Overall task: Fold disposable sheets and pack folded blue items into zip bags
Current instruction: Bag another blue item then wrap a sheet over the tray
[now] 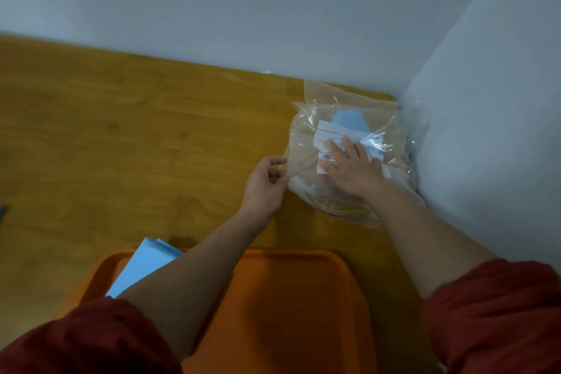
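Observation:
A pile of clear zip bags (306, 143) lies at the table's far right corner, against the walls. Through the plastic a folded blue item (349, 120) and a white label (329, 133) show. My right hand (352, 167) lies flat on top of the pile, fingers straight, pressing it down. My left hand (265, 184) is at the pile's left edge, with thumb and fingers curled and pinching the plastic there. A folded blue sheet (142, 264) rests on the left part of the orange tray (288, 297), partly hidden by my left forearm.
The wooden table (136, 136) stretches to the left of the bags. White walls (485, 130) close off the back and right side. The orange tray sits at the near edge, under my forearms. A dark object (3, 212) peeks in at the far left.

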